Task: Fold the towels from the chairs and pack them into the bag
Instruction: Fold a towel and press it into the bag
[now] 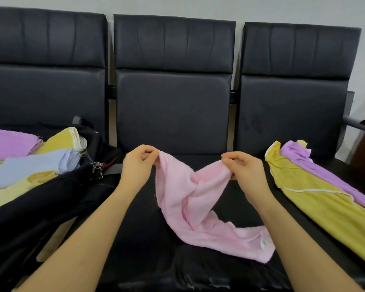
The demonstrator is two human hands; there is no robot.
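Observation:
A pink towel (198, 205) hangs twisted over the middle chair seat (139, 224). My left hand (138, 167) pinches one top corner and my right hand (246, 172) pinches the other, both lifted above the seat. The towel's lower end lies crumpled on the seat, showing a small label. A black bag (51, 203) lies on the left chair with folded towels at its mouth: a light blue one (30, 168), a yellow one (61, 140) and a purple one (9, 142).
On the right chair a yellow towel (316, 199) lies spread out with a purple towel (333, 175) across it. Three dark padded chair backs (173, 102) stand behind. A key ring (97, 167) hangs on the bag.

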